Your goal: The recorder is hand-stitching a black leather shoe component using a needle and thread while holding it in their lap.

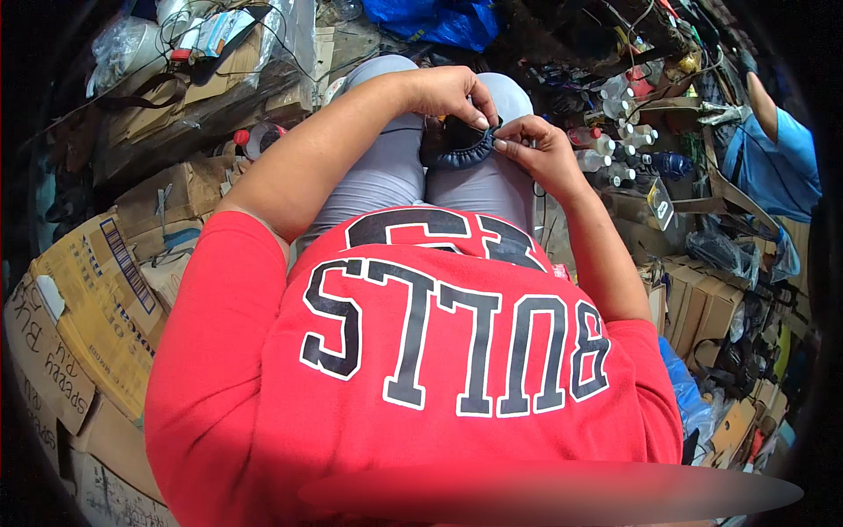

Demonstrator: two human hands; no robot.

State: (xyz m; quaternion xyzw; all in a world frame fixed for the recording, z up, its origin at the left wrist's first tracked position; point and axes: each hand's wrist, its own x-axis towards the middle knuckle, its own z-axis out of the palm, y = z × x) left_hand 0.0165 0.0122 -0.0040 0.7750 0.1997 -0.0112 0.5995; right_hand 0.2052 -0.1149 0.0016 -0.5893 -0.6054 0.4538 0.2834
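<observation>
While seated, both hands pinching dark gathered leather piece (464, 151) over the knees: left hand (452, 95) nips top edge, right hand (537, 147) grips right rim, keeping it taut, clear of surrounding cardboard boxes (97, 299).

Dark padded piece (464, 151) on grey-trousered lap (386, 176)

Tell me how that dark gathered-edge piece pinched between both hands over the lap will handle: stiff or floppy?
Probably floppy: the dark piece sags between left hand and right hand. Its puckered rim suggests stretch. It looks light, held by fingertips alone, and unlikely to roll.
</observation>
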